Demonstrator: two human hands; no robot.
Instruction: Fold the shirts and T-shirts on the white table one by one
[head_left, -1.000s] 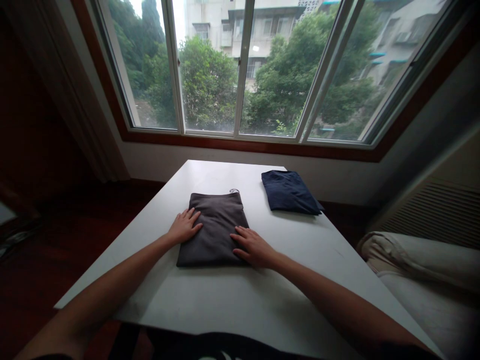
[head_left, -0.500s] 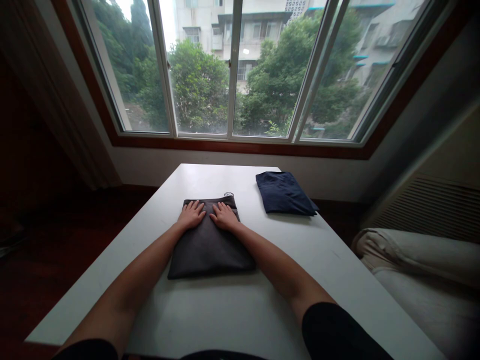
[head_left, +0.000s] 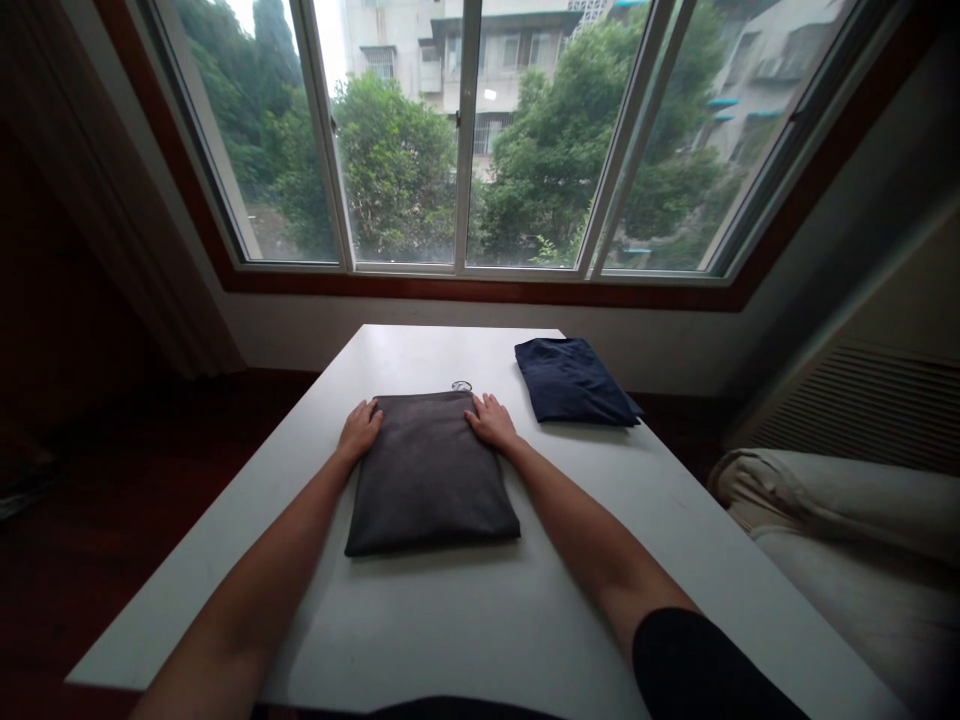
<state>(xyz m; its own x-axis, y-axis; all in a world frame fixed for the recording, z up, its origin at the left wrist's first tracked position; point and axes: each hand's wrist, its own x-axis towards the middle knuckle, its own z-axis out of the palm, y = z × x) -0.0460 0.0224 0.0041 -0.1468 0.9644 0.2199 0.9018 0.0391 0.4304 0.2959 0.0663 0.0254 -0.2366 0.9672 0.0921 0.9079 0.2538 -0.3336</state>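
Observation:
A dark grey fabric pouch [head_left: 431, 480] lies flat on the white table [head_left: 450, 635], its wider end toward me. From its far right corner sticks out a small loop of cord [head_left: 462, 386]. My left hand [head_left: 361, 430] rests at the pouch's far left corner, fingers stretched forward and touching the edge. At the far right corner is my right hand [head_left: 491, 421], its fingers spread, with the thumb side against the pouch. Neither hand grips it.
Folded navy cloth [head_left: 574, 382] lies at the table's far right edge. Past the table is a wide window [head_left: 461, 268] with a brown frame. A pale cushioned seat [head_left: 840, 500] stands on the right, and a curtain [head_left: 142, 240] hangs on the left.
Both hands have moved apart, from lying on the pouch's far part out to its two far corners. The pouch's upper surface is now uncovered and looks smoother.

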